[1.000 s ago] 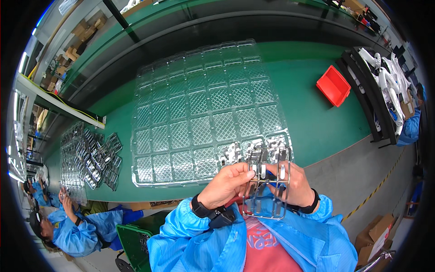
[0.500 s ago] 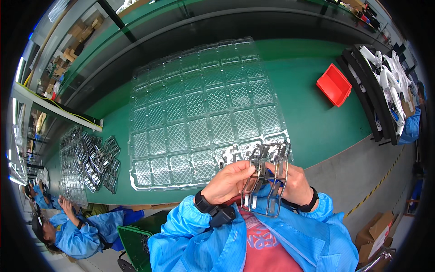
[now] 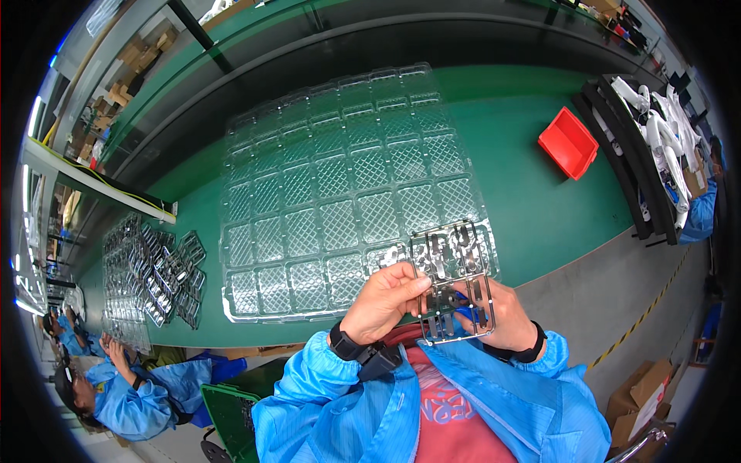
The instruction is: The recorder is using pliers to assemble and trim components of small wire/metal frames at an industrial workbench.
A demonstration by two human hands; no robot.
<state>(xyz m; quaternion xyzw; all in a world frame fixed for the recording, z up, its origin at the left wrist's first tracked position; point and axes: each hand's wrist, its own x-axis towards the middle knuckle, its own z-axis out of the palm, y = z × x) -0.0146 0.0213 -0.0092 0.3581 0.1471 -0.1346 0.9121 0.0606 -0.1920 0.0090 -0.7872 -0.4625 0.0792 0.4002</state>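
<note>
In front of my chest I hold a dark, chrome-like plastic sprue frame [image 3: 452, 339], a rectangular lattice with small parts on its runners. My left hand [image 3: 384, 299] pinches its left side between thumb and fingers. Behind and at the right side of the frame, my right hand [image 3: 503, 315] is closed around a small blue-handled tool [image 3: 465, 314], mostly hidden by the frame and fingers. Beyond the hands lies a large clear plastic tray [image 3: 302, 231] with a grid of pockets. Small dark and silvery parts show in its near right pockets, partly behind the frame.
A red bin [image 3: 570, 143] stands on the green table [image 3: 532, 212] at right. More sprue frames [image 3: 174, 270] are heaped at left, near a co-worker in a blue smock [image 3: 131, 401]. A rack of white parts [image 3: 665, 147] stands far right; a green crate [image 3: 231, 420] sits below left.
The sprue frame has tilted, now facing me more flatly, with its upper end over the tray's near right corner. Both hands stay nearly in place on either side of it.
</note>
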